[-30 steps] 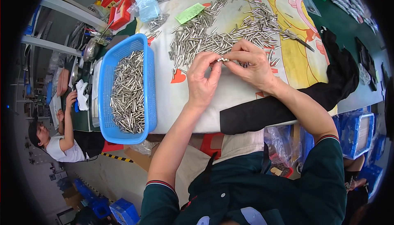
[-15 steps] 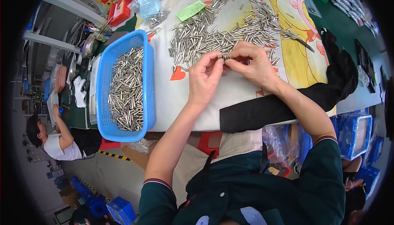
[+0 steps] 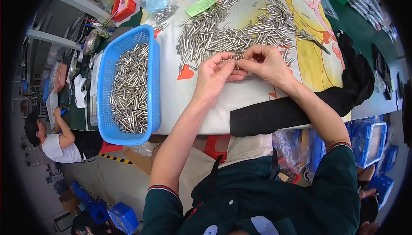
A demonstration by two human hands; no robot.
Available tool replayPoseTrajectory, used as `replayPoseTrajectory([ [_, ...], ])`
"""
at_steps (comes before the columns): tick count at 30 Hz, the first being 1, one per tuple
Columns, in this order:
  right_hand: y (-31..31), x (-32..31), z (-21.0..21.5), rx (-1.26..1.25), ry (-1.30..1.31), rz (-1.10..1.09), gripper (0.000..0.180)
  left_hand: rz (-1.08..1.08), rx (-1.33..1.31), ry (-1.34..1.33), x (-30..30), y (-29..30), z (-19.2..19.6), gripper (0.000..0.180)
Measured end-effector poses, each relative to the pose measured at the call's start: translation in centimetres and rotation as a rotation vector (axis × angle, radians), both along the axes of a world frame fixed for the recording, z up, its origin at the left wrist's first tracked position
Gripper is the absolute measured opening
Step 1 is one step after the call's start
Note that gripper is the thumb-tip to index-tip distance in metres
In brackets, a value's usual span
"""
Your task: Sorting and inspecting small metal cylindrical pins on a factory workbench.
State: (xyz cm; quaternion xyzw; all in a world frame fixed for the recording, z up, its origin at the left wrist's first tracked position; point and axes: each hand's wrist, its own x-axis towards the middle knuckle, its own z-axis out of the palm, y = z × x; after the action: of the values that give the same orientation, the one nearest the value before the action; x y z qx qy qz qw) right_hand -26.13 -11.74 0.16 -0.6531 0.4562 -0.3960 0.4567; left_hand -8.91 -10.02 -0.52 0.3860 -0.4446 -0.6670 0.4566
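Over the near edge of a loose heap of small metal pins [image 3: 231, 42], my two hands meet fingertip to fingertip. A short row of metal pins [image 3: 237, 56] shows between them. My left hand [image 3: 211, 80] is closed, pinching the row from the left with thumb and index finger; its lower fingers curl beneath. From the right my right hand [image 3: 271, 66] is closed too, its thumb and index finger at the row's other end. The fingers hide part of the row. To the left stands a blue perforated basket [image 3: 155, 80] full of similar pins [image 3: 130, 91].
On the printed cloth [image 3: 193, 119] lie a green paper slip [image 3: 201, 6], pliers [image 3: 314, 41] and a black cloth sleeve [image 3: 268, 117]. A bag of pins [image 3: 165, 14] and a red bin [image 3: 124, 5] are at the far left. Another person [image 3: 60, 143] sits at the left.
My left hand's lower fingers have extended under the pins toward the right hand. More of the row shows between the fingertips. The whole view has shifted slightly.
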Motion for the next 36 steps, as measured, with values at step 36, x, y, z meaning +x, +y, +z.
replayPoseTrajectory([
  [36, 0.45, 0.18, 0.3, -0.042, 0.148, -0.006, 0.014, -0.104, 0.205, 0.205, 1.0, -0.02, 0.53, 0.024],
])
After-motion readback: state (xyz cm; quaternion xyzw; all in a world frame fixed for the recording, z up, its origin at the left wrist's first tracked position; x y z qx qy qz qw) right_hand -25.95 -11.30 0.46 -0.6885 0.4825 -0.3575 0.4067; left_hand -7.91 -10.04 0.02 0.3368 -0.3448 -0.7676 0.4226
